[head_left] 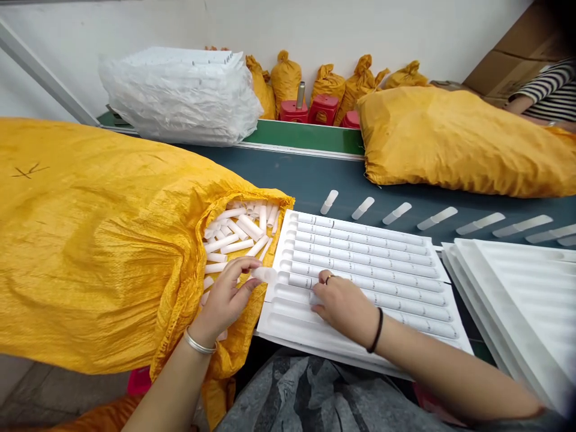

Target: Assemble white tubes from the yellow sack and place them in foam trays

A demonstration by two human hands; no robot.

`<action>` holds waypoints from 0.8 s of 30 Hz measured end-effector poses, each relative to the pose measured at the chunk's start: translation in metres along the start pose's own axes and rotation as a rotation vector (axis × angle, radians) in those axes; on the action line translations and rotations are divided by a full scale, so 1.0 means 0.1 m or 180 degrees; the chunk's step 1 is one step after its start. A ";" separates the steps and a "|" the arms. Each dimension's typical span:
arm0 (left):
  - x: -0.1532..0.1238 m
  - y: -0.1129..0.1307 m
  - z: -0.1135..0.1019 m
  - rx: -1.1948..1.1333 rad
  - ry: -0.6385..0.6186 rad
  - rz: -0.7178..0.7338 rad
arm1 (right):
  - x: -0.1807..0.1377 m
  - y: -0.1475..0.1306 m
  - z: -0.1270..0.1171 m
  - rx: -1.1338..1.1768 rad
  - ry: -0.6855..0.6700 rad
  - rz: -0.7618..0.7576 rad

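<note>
My left hand (pixel 229 297) pinches a short white tube (pixel 264 275) at the mouth of a big yellow woven sack (pixel 99 240) full of white tubes (pixel 238 231). Right beside it lies a white moulded tray (pixel 279 321) whose grooves hold rows of tubes. My right hand (pixel 344 306), fingers curled, rests on the tray and presses on tubes in a middle groove. A black band circles that wrist, a silver bangle the left one.
A stack of empty white trays (pixel 517 294) sits at the right. Loose white tubes (pixel 396 213) lie in a row on the dark belt behind. Another yellow sack (pixel 459 141), a plastic-wrapped tray bundle (pixel 180 96) and another person's striped sleeve (pixel 546 87) are farther back.
</note>
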State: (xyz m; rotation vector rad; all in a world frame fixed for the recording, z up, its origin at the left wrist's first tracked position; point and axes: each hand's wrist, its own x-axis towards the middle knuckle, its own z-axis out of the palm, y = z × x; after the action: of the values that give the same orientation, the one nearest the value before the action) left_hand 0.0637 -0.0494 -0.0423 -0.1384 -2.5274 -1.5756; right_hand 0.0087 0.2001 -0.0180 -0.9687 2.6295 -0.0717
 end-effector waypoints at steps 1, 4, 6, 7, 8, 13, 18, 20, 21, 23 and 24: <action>-0.01 0.03 0.04 -0.0317 0.0003 0.0003 | -0.07 -0.05 0.10 -0.0082 0.0094 0.0025; -0.03 0.11 0.12 -0.1005 -0.0020 -0.0160 | -0.15 -0.03 0.27 0.0074 0.0546 0.0075; -0.04 0.18 0.17 -0.1472 0.0079 -0.0364 | -0.17 0.02 0.28 0.0430 0.0878 0.0145; -0.04 0.21 0.20 -0.1748 0.0180 -0.0459 | -0.19 0.03 0.26 0.0688 0.1039 0.0173; -0.04 0.24 0.23 -0.2029 0.0289 -0.0553 | -0.20 0.03 0.23 0.1009 0.1187 0.0166; -0.05 0.35 0.39 -0.2703 0.0550 -0.0861 | -0.24 -0.07 0.10 0.2865 0.1532 -0.0539; -0.08 0.35 0.36 -0.1764 0.0521 -0.0702 | -0.16 -0.05 0.04 0.2854 0.2121 -0.0944; -0.08 0.35 0.29 -0.1406 0.0535 -0.0621 | -0.15 0.01 0.02 0.2953 0.2216 -0.0789; -0.08 0.36 0.26 -0.1277 0.0507 -0.0607 | -0.16 0.04 0.00 0.2996 0.2187 -0.0783; -0.07 0.39 0.21 -0.1104 0.0314 -0.0641 | -0.16 0.10 -0.04 0.2952 0.2056 -0.0999; -0.06 0.40 0.19 -0.1035 0.0176 -0.0677 | -0.17 0.12 -0.07 0.2843 0.1988 -0.1155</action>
State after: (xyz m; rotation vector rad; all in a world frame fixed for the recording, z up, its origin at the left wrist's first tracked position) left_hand 0.0748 -0.0149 -0.0160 0.1395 -2.2890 -2.0327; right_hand 0.0108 0.2195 -0.0083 -1.1442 2.3663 -1.6923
